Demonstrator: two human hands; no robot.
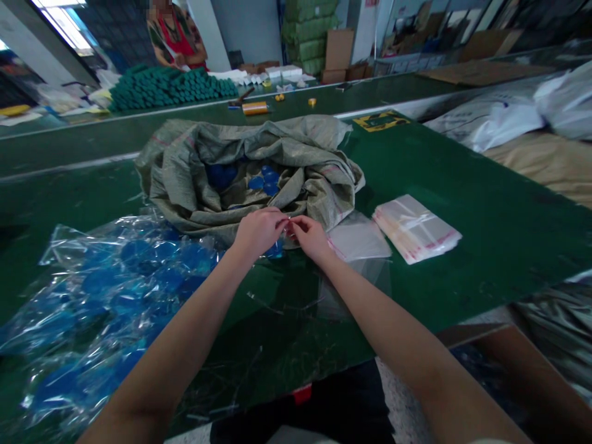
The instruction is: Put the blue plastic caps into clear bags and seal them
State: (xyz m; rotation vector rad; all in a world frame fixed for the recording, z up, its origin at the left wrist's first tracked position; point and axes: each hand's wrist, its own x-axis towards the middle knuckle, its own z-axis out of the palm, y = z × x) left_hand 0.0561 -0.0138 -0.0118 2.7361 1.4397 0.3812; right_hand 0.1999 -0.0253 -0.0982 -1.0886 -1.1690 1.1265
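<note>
One long green bench [462,277] runs across the view, and a co-worker [176,37] stands far off behind a heap of green rolls [171,89]. On the bench, a grey woven sack [194,179] lies slumped open with blue discs [259,182] inside (round, glossy, partly buried in the folds). Nearer and to its left spreads a clear plastic wrap [106,290] holding more of the discs, while to its right lies a stack of clear bags [416,228] with red-marked edges. A single clear bag [358,237] lies just beside the right hand [308,237]. That hand and the left hand [259,231] meet in the air at the sack's near edge, fingers curled and pinched, their tips almost touching; whether they grasp something thin, I cannot tell.
</note>
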